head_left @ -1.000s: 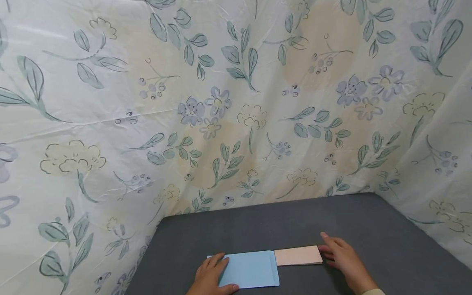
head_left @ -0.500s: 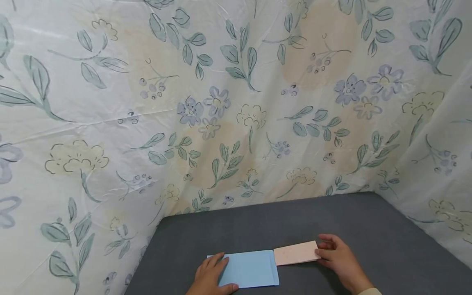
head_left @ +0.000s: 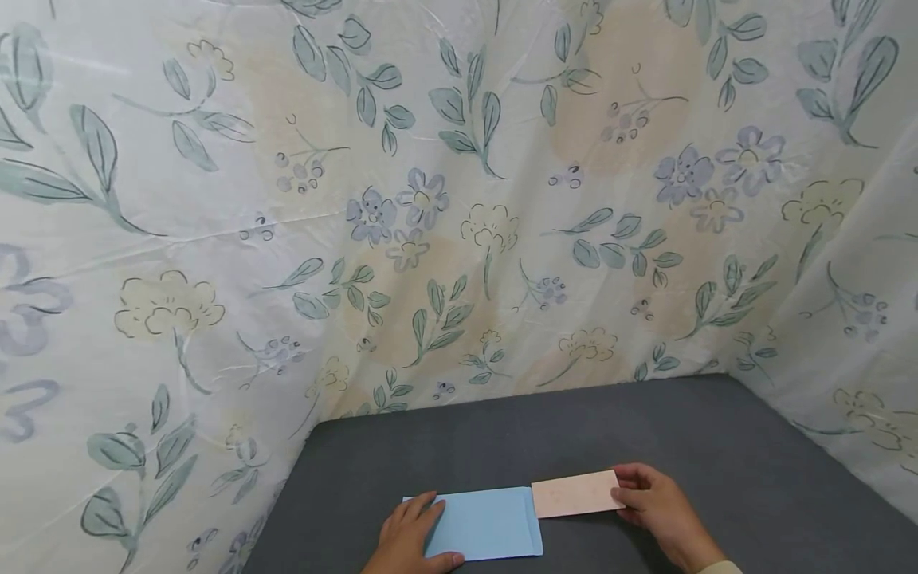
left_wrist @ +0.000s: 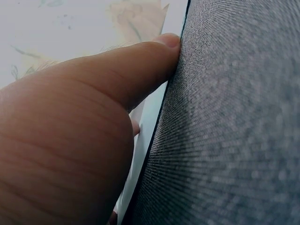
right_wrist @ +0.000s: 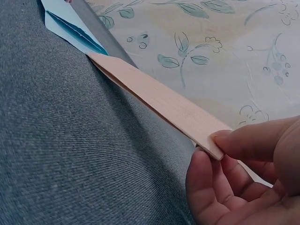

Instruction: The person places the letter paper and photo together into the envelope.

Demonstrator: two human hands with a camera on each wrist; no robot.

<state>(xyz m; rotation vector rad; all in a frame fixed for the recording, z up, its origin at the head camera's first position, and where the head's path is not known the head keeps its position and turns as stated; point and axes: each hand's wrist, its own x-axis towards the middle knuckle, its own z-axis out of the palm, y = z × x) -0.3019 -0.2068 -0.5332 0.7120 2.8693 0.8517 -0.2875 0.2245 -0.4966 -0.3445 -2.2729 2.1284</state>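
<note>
A light blue envelope (head_left: 491, 522) lies on the dark grey table, and my left hand (head_left: 412, 536) rests on its left end with the fingers spread. Seen from the left wrist, the thumb (left_wrist: 152, 58) lies along the envelope's lower edge. My right hand (head_left: 663, 514) pinches the right end of a folded pale pink paper (head_left: 574, 494) between thumb and fingers. In the right wrist view the pink paper (right_wrist: 159, 101) slants up off the table toward that hand. Its far end is right at the gaping mouth of the blue envelope (right_wrist: 70, 23).
The dark grey tabletop (head_left: 516, 434) extends behind and to the right of the papers. A floral curtain (head_left: 459, 239) hangs along the back and both sides of the table.
My right hand has closed in on the pink paper's right end, taken hold of it and lifted it slightly. The left hand and the envelope have stayed in place.
</note>
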